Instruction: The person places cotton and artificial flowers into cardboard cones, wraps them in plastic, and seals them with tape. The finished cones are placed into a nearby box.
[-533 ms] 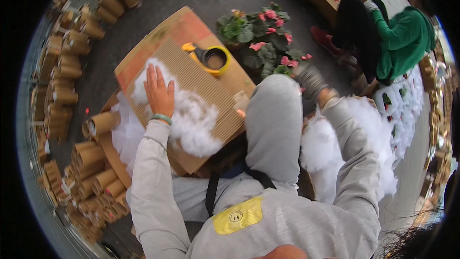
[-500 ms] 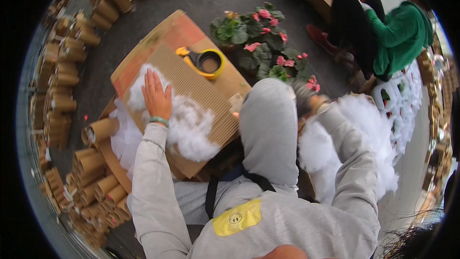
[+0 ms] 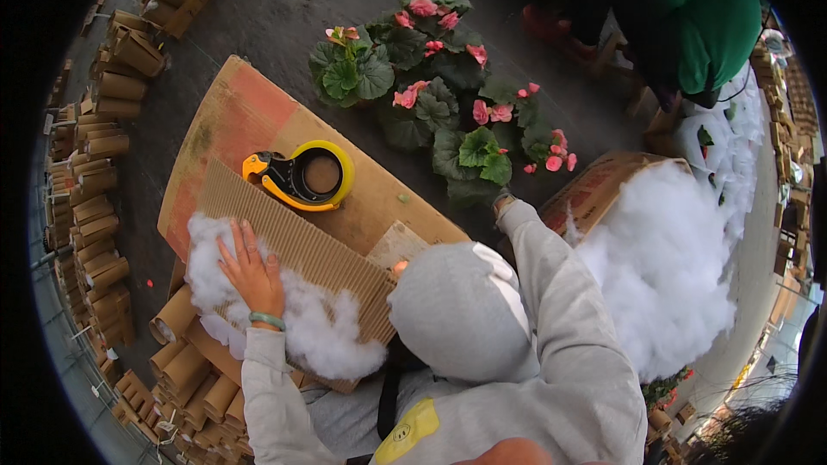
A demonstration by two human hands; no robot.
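The left hand [image 3: 251,277], left of centre in the frame, lies flat on white stuffing [image 3: 332,319], its fingers extended, a little spread, gripping nothing visible; the palm covers part of the fluff. Beneath is corrugated cardboard [image 3: 295,243]. At mid-frame the right hand [image 3: 502,200] is mostly hidden (barely a dark sliver past the sleeve [image 3: 560,293]); I cannot tell its fingers' state. Pink-flowered plants [image 3: 437,108] stand farther up; at upper right, the frame crops a co-worker [image 3: 706,21].
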